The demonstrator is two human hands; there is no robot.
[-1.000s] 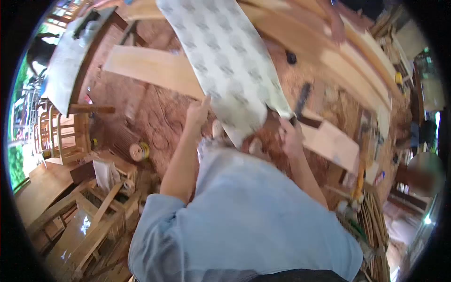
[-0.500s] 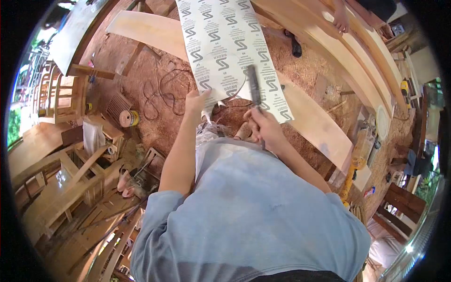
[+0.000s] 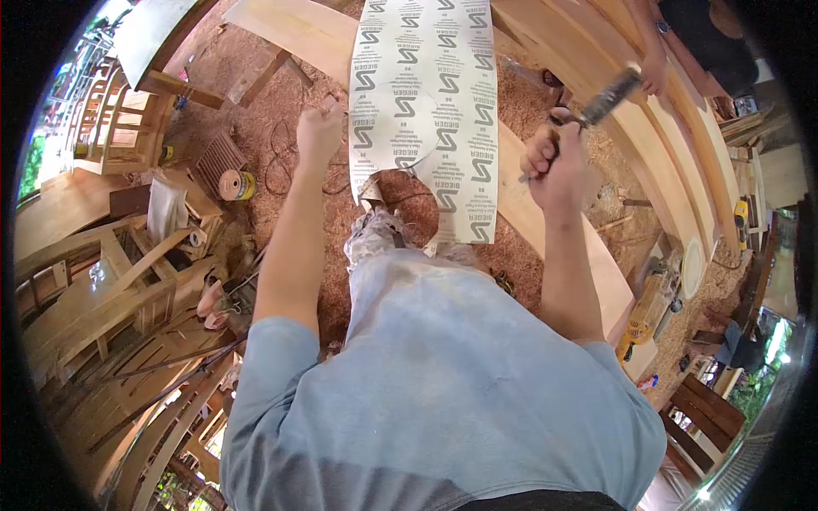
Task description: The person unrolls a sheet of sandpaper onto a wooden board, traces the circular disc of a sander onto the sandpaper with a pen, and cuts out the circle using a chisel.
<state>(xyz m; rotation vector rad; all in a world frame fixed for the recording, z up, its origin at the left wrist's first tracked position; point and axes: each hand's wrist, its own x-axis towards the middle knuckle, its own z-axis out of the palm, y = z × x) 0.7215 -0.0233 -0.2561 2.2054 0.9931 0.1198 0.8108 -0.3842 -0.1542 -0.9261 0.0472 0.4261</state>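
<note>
A long sheet of SIEGER-printed sandpaper [image 3: 464, 111] lies face down in front of me, with a rounded cut-out at its near end and a curled flap [image 3: 371, 194] beside it. A circular outline shows on its backing. My left hand [image 3: 322, 134] is raised just left of the sheet, fingers closed; whether they pinch anything small is unclear. To the sheet's right, my right hand [image 3: 554, 162] grips a tool with a thick dark cylindrical end [image 3: 612, 95] pointing up and right. The tool's working end is mostly hidden by my fist.
Long curved wooden boards [image 3: 682, 179] stretch along the right, where another person's hand [image 3: 654, 75] rests. Flat wood panels [image 3: 294, 34] lie beneath the sheet. A yellow power tool [image 3: 643, 319], a yellow-labelled spool [image 3: 236, 185] and wooden chair frames [image 3: 111, 128] stand around the sawdust-covered floor.
Both hands have left the sandpaper, my left moving up and left, my right up and right with the tool. The sheet sits straighter, its cut-out now uncovered.
</note>
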